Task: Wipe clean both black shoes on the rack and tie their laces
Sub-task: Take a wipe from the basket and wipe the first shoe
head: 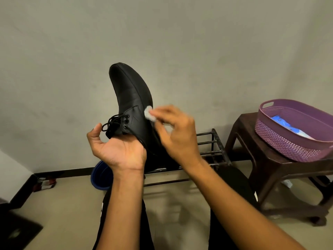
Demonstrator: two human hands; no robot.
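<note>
Left hand (119, 150) palm-up, fingers curled in under the heel end of a black shoe (132, 103), thumb sticking up free beside the laces (115, 121); the fingertips are hidden behind the shoe, so the exact grip cannot be told, but the shoe rests in this hand. Right hand (177, 131) pinches a small pale grey-white wad (150, 114) between thumb and first fingers, the rest of the fingers loosely spread and slightly blurred. The wad touches the shoe's side, near the seam just past the eyelets.

The shoe is held up in the air in front of the wall, above the rack (210, 150), not touching it. Toe points up and away, heel end low in the left palm, upper turned toward the camera. Black smooth leather, stitched seam lines along the vamp, dull sheen. Laces black, threaded through the eyelets, ends hanging loose in a tangle on the left side; no bow visible.

The rack is dark metal bars, low on the floor behind the hands, mostly hidden by them. Right of the rack stands a dark brown stool (266, 159) carrying a purple basket (288, 139) with something blue and white inside. A blue round bowl (100, 175) sits on the floor at the rack's left end, partly behind the left wrist.
</note>
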